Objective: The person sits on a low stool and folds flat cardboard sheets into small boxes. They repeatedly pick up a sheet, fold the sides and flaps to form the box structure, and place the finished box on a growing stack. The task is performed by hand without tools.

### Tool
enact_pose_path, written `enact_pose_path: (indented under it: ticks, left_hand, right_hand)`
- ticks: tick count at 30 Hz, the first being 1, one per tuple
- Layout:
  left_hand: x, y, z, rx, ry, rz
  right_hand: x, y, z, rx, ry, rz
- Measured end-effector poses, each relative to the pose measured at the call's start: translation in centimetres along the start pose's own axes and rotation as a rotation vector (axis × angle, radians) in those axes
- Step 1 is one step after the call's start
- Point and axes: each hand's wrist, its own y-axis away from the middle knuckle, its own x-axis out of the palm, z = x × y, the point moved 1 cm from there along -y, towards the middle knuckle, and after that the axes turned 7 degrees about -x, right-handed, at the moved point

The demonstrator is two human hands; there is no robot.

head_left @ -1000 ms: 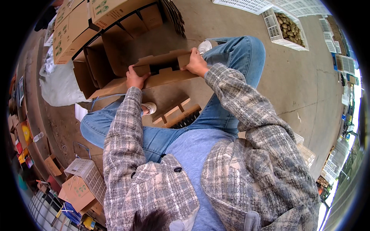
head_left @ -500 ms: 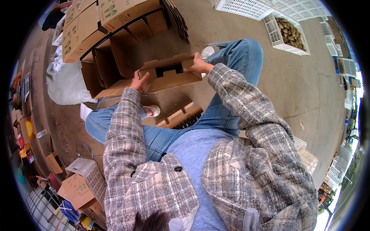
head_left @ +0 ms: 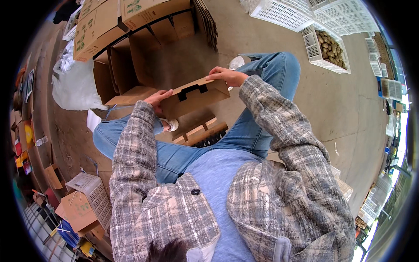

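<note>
Between my knees I hold a brown cardboard box (head_left: 196, 105), with a dark notched slot along the top of its facing panel. My left hand (head_left: 158, 100) grips the box's left end, the thumb along its upper edge. My right hand (head_left: 229, 77) closes on the far upper edge near the right corner, fingers bent over it. The box's underside and far side are hidden from me. Just below it, a low wooden piece with a dark bristly part (head_left: 209, 136) lies on the floor between my legs.
Open cardboard boxes (head_left: 139, 94) stand at the far left, beside closed printed cartons (head_left: 98, 37) and flattened cardboard (head_left: 206, 26). White plastic sheeting (head_left: 72, 91) lies left of them. A white crate (head_left: 310, 46) of brown roundish produce (head_left: 330, 49) is at the far right.
The box's top has closed up: its inside showed before, and now a panel with the slot faces me. My right hand has shifted from the right end onto the far upper edge.
</note>
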Motion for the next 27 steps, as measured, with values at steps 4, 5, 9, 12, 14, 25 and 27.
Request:
enact_pose_path:
  ticks: [4,5,9,12,14,25,27]
  left_hand:
    - [-0.2,-2.5,1.5,0.252,-0.298,-0.071]
    - [0.8,-1.9,0.2,0.318,-0.396,-0.107]
    - [1.1,-2.4,0.5,0.278,-0.436,-0.476]
    - [3.1,-1.2,-0.3,0.311,-0.581,-0.680]
    - [4.2,0.8,-1.3,0.281,-0.629,-0.701]
    - [5.8,2.0,-1.8,0.266,-0.741,-0.805]
    - [5.9,1.7,-2.1,0.263,-0.746,-0.829]
  right_hand:
    - [-0.6,-1.2,-2.0,-0.127,0.352,-0.053]
    - [-1.3,-1.2,-2.3,-0.188,0.423,-0.073]
    - [0.1,-3.0,-4.7,-0.325,0.833,-0.317]
    - [0.7,-2.3,-3.9,-0.330,0.906,-0.411]
    - [0.4,-2.2,-3.9,-0.319,0.963,-0.398]
    - [3.3,-0.6,-2.0,-0.213,1.056,-0.451]
    - [3.5,-0.7,-2.0,-0.214,1.079,-0.481]
